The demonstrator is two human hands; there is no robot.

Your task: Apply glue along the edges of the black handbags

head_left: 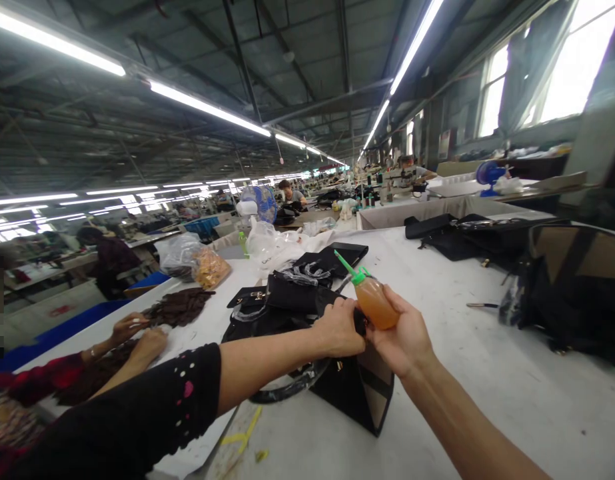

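My right hand [407,337] is closed round a squeeze bottle [374,303] of amber liquid with a green cap and a long green nozzle. The bottle tilts, its nozzle pointing up and to the left. Right beside it, my left hand [340,328] grips the edge of a black handbag [350,393], its fingertips partly hidden. The handbag lies tipped on the white table, showing a beige inside, and a plastic-wrapped handle [292,390] loops out below my left forearm. More black handbags [297,290] are piled just behind my hands.
On the right lie more black bags [577,287]. Clear plastic bags [180,253] and white plastic [272,243] sit toward the back left. A co-worker's hands [147,343] handle dark brown pieces [180,307] at the left. Yellow tape [244,433] marks the near table. Fans stand farther off.
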